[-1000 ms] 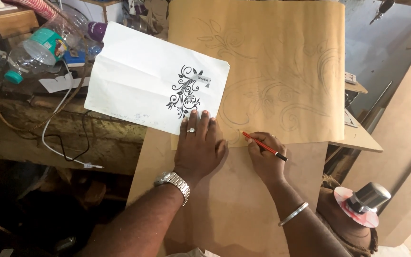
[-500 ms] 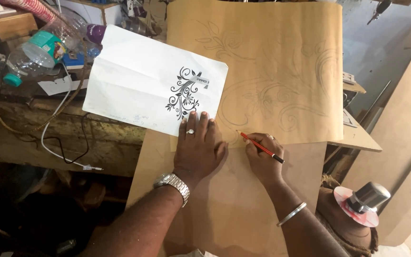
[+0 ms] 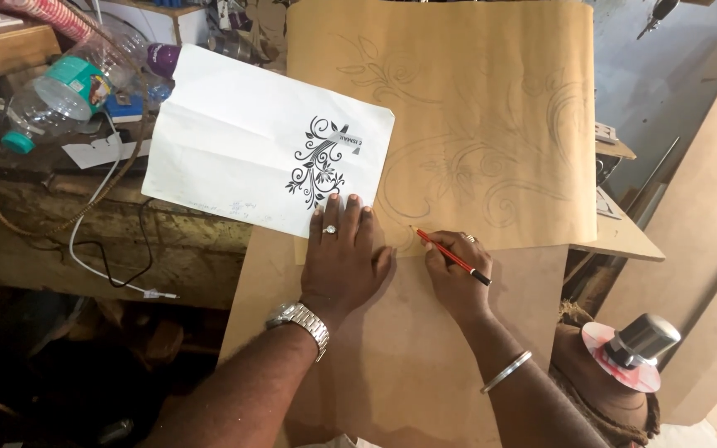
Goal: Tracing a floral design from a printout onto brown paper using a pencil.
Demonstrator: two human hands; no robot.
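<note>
Red pencil slants, tip on the scroll-sketched brown board.

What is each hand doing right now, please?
Left hand: open, flat, pressing the white paper onto the brown sheet.
Right hand: closed on a red pencil.

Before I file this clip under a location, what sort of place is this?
Probably a woodworking or carving workshop: a tan fibreboard panel carries pencilled floral scrolls, copied with a red pencil from a white printed pattern sheet, with more flat brown boards leaning at the right.
</note>
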